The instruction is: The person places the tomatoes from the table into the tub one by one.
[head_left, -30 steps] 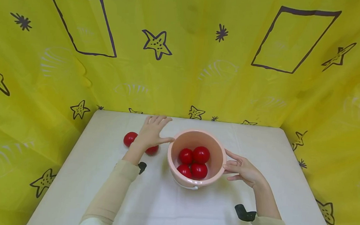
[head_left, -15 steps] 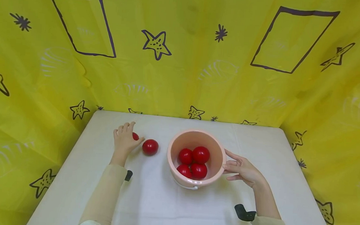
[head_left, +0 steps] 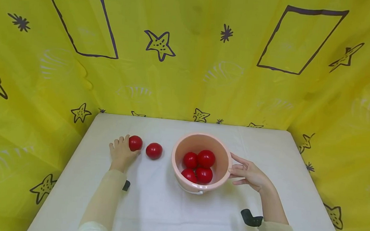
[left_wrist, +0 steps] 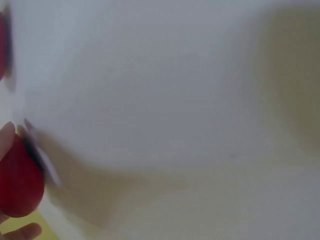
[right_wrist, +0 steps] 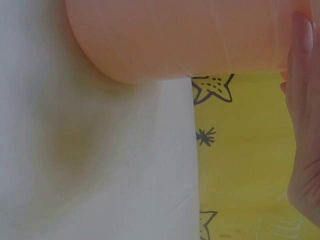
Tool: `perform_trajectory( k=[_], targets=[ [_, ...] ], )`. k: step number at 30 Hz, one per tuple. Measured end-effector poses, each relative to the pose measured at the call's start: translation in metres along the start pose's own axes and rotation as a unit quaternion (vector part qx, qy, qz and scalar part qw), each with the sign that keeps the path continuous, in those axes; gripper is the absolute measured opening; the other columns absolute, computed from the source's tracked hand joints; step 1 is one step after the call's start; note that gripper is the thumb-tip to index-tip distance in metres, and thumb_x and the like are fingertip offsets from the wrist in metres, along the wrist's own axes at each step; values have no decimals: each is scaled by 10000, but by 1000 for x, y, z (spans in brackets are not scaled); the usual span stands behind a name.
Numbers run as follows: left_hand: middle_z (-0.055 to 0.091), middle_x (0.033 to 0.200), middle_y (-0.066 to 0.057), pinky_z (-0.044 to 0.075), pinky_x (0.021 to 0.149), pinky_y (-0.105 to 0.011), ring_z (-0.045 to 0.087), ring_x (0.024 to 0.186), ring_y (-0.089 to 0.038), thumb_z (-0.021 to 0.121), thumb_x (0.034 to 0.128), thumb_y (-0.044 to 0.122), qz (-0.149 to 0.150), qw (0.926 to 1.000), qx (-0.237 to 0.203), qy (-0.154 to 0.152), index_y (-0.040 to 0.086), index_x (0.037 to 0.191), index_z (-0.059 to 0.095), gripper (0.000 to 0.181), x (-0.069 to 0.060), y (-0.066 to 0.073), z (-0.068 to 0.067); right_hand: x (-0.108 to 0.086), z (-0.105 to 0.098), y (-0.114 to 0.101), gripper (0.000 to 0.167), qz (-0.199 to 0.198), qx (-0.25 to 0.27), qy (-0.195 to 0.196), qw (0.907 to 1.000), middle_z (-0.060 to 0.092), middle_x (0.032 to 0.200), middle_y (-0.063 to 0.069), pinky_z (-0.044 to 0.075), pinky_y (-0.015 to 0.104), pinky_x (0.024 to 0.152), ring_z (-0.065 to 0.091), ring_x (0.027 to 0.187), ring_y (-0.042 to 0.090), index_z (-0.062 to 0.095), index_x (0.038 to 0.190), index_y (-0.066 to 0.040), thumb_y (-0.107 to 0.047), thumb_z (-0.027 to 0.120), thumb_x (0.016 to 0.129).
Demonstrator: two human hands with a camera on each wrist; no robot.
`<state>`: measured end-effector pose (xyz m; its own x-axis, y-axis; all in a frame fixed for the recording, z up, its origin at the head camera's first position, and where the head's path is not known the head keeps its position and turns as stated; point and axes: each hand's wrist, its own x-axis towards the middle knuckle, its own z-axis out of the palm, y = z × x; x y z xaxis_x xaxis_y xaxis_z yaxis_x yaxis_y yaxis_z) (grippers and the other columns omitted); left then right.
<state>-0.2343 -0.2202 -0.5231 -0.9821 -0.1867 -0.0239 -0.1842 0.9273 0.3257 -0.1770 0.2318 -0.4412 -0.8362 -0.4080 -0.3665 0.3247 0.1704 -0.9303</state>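
Yellow curtain (head_left: pixel 187 76) printed with dark starfish backs a white-covered bench (head_left: pixel 163 213). On it, the left hand (head_left: pixel 121 154) has its fingers and thumb curled around a red tomato (head_left: pixel 135 143), which lies just to the hand's right, away from the wrist; being round, it shows no long axis. Further right, near but apart, sits a loose tomato (head_left: pixel 154 151), directly between that hold and the pink bucket (head_left: pixel 202 143). Four tomatoes (head_left: pixel 206 158) rest inside the bucket. Beyond, the right hand (head_left: pixel 252 176) grips the bucket's right rim, well apart from the gripped tomato.
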Motion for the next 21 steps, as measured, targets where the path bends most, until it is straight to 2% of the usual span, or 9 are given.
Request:
perform_trajectory(
  k=[6,9,14,21],
  targets=[
    [384,1241,-270,132,1004,-622,283,1181,-426,706,736,380,77,9994,325,-116,-7,1354,312,829,1,1,1,0,0,0,736,-18,-18,-2,10000,668,990,123,540,345,665,677,828,190,174,1453,-53,-152,615,872],
    [381,1243,-276,132,1004,-627,284,1182,-430,699,738,390,41,9991,411,-95,-10,1351,317,826,4,-1,5,0,0,0,736,1,-28,14,10000,667,997,124,540,344,664,677,831,191,173,1454,-59,-155,614,872],
    [379,1241,-278,137,998,-629,300,1171,-434,674,751,411,-73,9994,329,36,-2,1342,335,797,3,-4,11,-1,0,-1,738,35,-12,4,10000,668,993,122,540,343,663,677,834,195,169,1455,-63,-154,613,873],
    [403,1198,-262,175,980,-634,324,1145,-421,644,753,440,-57,9990,348,283,3,1296,371,749,-1,-8,13,-2,1,-2,742,62,-43,13,10000,663,1014,133,540,341,665,676,840,192,166,1456,-64,-167,614,873]
  ],
)
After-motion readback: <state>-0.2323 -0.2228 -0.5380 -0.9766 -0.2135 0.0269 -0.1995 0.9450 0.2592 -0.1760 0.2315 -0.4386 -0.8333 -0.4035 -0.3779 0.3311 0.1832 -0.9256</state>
